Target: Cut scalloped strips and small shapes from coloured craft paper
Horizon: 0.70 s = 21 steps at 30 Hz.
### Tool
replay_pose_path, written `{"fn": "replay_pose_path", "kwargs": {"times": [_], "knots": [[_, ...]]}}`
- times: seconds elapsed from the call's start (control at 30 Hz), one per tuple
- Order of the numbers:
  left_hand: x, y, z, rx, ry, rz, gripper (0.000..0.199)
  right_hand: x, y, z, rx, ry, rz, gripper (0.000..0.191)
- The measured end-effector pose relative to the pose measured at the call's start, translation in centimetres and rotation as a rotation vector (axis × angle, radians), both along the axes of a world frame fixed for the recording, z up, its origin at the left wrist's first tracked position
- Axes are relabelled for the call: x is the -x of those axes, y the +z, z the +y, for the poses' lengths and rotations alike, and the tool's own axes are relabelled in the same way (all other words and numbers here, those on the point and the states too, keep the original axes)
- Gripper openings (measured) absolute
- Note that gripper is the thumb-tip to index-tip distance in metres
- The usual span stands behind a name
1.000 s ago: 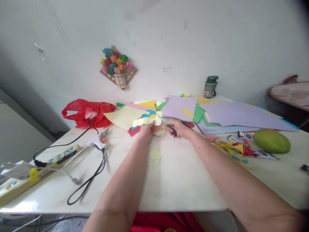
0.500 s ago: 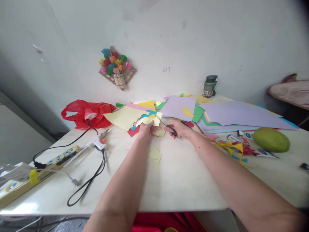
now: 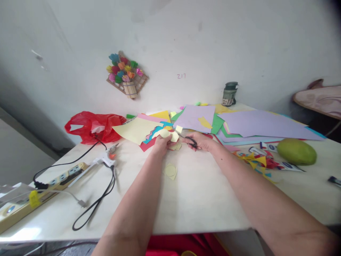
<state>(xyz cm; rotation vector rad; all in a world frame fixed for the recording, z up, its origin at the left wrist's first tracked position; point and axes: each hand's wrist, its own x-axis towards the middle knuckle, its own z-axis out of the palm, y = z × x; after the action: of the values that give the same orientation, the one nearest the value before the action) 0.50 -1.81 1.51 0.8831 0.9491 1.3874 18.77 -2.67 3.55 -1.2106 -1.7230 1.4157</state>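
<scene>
Near the table's middle, my left hand (image 3: 163, 143) pinches a pale yellow paper piece (image 3: 174, 136). My right hand (image 3: 198, 141) is closed round the dark handles of a pair of scissors (image 3: 192, 142), whose blades point left at the paper. Beside the blades is a small pale yellow scrap (image 3: 179, 129). Below the hands, a cut pale yellow piece with a round outline (image 3: 170, 171) lies on the table. A large pale yellow sheet (image 3: 135, 129) lies behind my left hand, over coloured papers.
A red plastic bag (image 3: 93, 126), a glue gun (image 3: 108, 156) and a power strip (image 3: 64, 177) are at the left. Purple sheets (image 3: 261, 124), a green fruit (image 3: 297, 152), glue tubes (image 3: 291, 166) and yellow scraps (image 3: 253, 159) lie right. A dark bottle (image 3: 229, 94) stands behind.
The paper in my left hand has shifted and turned, and a small scrap now shows separately by the blades. My right hand has moved slightly right with the scissors. The view has shifted slightly.
</scene>
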Motion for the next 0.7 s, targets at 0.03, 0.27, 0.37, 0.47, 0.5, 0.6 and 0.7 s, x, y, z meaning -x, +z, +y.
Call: {"fn": "replay_pose_path", "kwargs": {"times": [0.03, 0.27, 0.37, 0.47, 0.5, 0.6, 0.7], "knots": [[-0.1, 0.0, 0.0, -0.003, 0.002, 0.004, 0.009, -0.1, 0.2, -0.1, 0.003, 0.001, 0.008, 0.033], [-0.2, -0.5, 0.4, -0.022, 0.008, 0.059, 0.013, -1.1, 0.5, 0.1, 0.063, -0.004, -0.093, 0.034], [0.0, -0.5, 0.5, -0.032, 0.032, 0.077, 0.014, -1.6, 0.3, 0.5, 0.073, -0.003, -0.09, 0.037], [0.2, -0.4, 0.6, -0.019, 0.049, 0.108, 0.017, -1.8, -0.2, 1.0, 0.082, -0.067, -0.035, 0.037], [0.3, -0.4, 0.7, -0.019, 0.049, 0.107, 0.018, -1.8, -0.3, 1.1, 0.079, -0.086, -0.004, 0.037], [0.4, -0.2, 0.9, -0.007, 0.026, 0.083, 0.022, -1.7, -0.7, 1.5, 0.066, -0.097, 0.106, 0.037], [0.4, 0.0, 0.8, 0.032, -0.026, 0.07, 0.022, -1.1, -0.9, 1.7, 0.039, -0.171, 0.216, 0.034]]}}
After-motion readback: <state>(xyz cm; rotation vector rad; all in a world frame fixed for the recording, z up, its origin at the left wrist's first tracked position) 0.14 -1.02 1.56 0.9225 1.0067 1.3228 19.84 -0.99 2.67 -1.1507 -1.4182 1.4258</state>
